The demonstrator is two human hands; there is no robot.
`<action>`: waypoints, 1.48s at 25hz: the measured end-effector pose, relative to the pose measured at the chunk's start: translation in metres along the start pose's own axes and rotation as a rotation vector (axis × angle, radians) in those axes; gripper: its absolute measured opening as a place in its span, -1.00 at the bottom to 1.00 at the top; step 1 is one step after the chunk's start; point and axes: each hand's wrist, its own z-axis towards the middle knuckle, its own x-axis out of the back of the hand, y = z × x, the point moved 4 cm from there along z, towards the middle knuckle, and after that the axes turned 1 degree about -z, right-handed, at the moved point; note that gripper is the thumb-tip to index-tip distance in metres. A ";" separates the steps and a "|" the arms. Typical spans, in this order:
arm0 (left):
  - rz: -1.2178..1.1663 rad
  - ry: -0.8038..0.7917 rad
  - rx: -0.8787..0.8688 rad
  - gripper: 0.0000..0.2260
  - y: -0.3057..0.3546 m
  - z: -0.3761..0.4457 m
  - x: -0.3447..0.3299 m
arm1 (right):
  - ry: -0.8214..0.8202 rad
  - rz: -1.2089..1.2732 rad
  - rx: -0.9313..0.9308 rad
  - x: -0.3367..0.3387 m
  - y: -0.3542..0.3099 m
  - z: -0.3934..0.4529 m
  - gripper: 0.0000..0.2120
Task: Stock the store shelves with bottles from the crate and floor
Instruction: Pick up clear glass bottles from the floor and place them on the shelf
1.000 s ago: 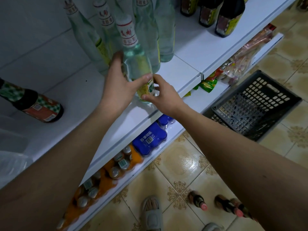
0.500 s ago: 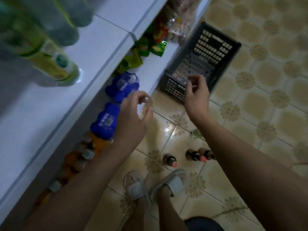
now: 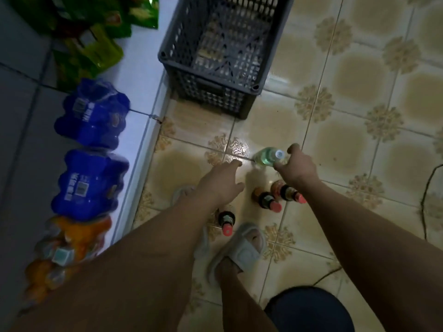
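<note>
A clear greenish bottle (image 3: 265, 157) with a white cap is on the tiled floor just below the grey crate (image 3: 208, 76). My right hand (image 3: 297, 167) is at its cap end, thumb and forefinger curled round the neck. My left hand (image 3: 219, 185) reaches toward the same bottle with straight fingers, tips just short of it, holding nothing. Three dark bottles with red caps are on the floor: two side by side (image 3: 266, 200), (image 3: 287, 192) under my right wrist, one (image 3: 226, 220) by my feet.
The white bottom shelf (image 3: 143, 97) runs along the left with two blue drink packs (image 3: 92, 113), an orange pack (image 3: 72, 245) and green snack bags (image 3: 91, 53). My sandalled feet (image 3: 239, 250) stand close to the dark bottles. A dark cable (image 3: 425, 200) lies at the right.
My hands left the bottle on the upper shelf and dropped to the floor. My view swung down. My right hand reached the clear bottle and my left hand followed toward it.
</note>
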 end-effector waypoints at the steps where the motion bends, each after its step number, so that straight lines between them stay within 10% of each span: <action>1: -0.005 -0.019 -0.006 -0.50 -0.001 0.015 -0.008 | 0.001 -0.030 0.008 -0.012 0.001 0.015 -0.50; 9: -0.097 -0.016 0.000 -0.44 -0.012 0.056 0.015 | -0.019 -0.151 0.106 -0.007 -0.021 0.038 -0.72; 20: -0.409 0.050 -0.144 -0.14 0.162 -0.176 0.240 | -0.178 -0.281 0.561 0.317 -0.228 -0.220 -0.71; 26: -0.507 0.448 0.001 -0.43 0.216 -0.226 0.284 | -0.143 -0.301 0.908 0.401 -0.264 -0.270 -0.67; 30: -0.691 0.642 0.100 -0.40 0.247 -0.277 0.288 | -0.508 -0.083 0.990 0.429 -0.248 -0.289 -0.39; 37: -0.939 0.986 0.223 -0.56 0.261 -0.403 0.278 | -0.685 -0.512 1.141 0.383 -0.241 -0.341 -0.11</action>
